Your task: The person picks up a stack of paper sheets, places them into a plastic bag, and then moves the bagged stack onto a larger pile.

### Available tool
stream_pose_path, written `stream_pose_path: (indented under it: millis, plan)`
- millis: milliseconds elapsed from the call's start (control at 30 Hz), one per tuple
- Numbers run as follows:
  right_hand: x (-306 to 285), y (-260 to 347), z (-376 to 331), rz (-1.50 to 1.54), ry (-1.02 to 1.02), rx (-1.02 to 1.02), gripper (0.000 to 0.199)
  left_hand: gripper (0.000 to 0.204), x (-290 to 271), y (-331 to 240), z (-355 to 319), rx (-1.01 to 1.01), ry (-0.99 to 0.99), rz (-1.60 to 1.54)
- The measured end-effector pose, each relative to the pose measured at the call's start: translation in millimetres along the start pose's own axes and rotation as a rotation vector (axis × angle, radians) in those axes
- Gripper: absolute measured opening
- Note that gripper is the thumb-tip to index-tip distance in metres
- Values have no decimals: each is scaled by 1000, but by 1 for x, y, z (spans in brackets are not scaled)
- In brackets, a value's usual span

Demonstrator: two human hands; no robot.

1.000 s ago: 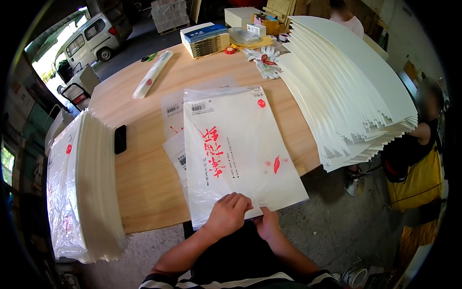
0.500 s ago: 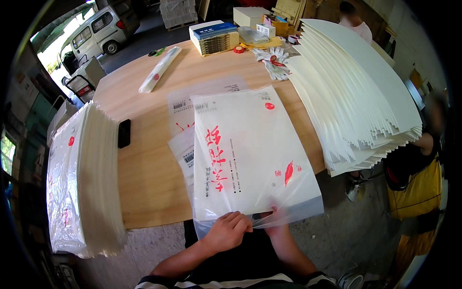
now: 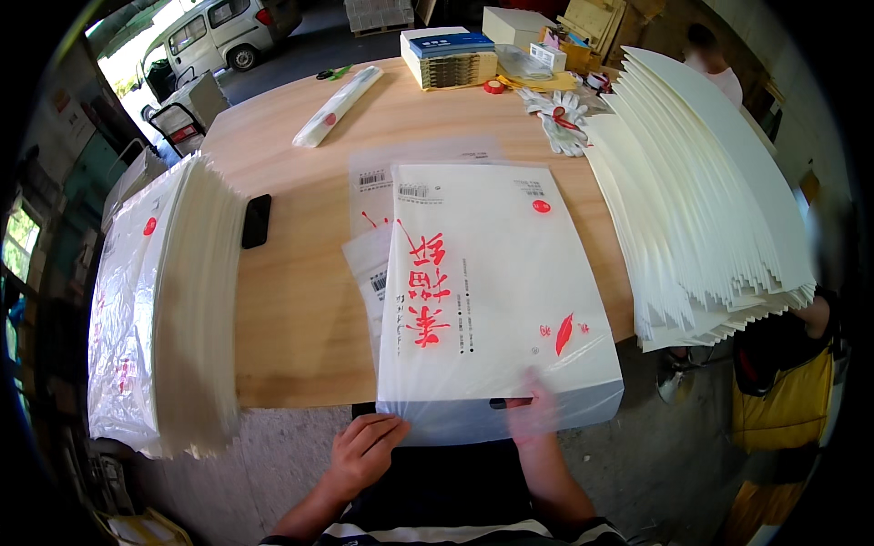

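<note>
A clear plastic bag (image 3: 510, 420) with red printing lies over the table's near edge, with a stack of white paper sheets (image 3: 496, 300) inside it. Its open end hangs past the paper towards me. At the left corner of that end, my left hand (image 3: 367, 448) is closed, pinching the plastic edge. My right hand (image 3: 535, 411) is at the right of the bag's mouth, beside a dark handle hole. Its fingers are blurred and look partly veiled by the plastic, so I cannot tell their grip. More flat printed bags (image 3: 369, 264) lie underneath.
Filled bags of paper (image 3: 137, 300) stand stacked at the left, by a black phone (image 3: 257, 221). A tall fanned pile of white sheets (image 3: 701, 200) takes up the right. Farther back are a rolled plastic bundle (image 3: 339, 107), white gloves (image 3: 560, 123) and boxes (image 3: 448, 68). A person (image 3: 715, 68) is beyond.
My left hand has moved left, from the middle of the bag's mouth to its left corner. The plastic end is now spread flatter. My right hand has shifted slightly; the view has turned a little.
</note>
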State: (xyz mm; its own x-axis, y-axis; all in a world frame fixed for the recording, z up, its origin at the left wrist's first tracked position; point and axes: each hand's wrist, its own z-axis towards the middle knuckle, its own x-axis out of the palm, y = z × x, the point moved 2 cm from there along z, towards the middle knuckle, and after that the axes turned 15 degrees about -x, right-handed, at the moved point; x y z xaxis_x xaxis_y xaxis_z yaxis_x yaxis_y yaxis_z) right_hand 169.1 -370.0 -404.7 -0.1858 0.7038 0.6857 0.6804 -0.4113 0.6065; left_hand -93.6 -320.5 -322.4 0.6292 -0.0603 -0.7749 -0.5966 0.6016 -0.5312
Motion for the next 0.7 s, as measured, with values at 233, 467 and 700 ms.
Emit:
stream_pose_path:
  millis: [233,467,700]
  plan:
    - [-4,5,5,34,76,33,36,40,4,47,17,-802,67,-956]
    - [14,36,-16,-281,187,-26,40,46,68,46,59,-1238,533,-1391]
    - [-115,183,14,-439,552,-463,34,45,54,41,57,-1220,439,-1393]
